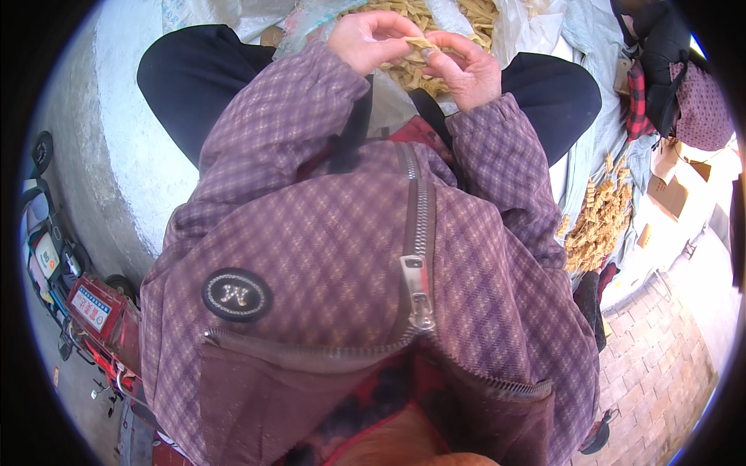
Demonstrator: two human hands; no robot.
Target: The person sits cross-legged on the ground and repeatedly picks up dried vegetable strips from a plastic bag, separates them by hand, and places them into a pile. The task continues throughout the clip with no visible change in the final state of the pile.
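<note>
Just above my crossed legs, both hands meet over a plastic bag [509, 31] of pale yellow, dry-looking folded strips [412, 78]. Between them is one such pale yellow folded strip [420, 43]; its exact kind I cannot tell. My left hand [368, 40] pinches its left end between thumb and fingers. From the other side my right hand [468, 71] grips it, the thumb pressed against the strip. Some of the strip is hidden behind the fingertips.
To the right lies a heap of longer yellow braided-looking pieces [598, 225] on pale sheeting. Beyond it are cardboard pieces [667, 194] and a person in dark clothes [660, 78]. A red vehicle [97, 311] stands at the lower left, beside a pale concrete edge [116, 155].
</note>
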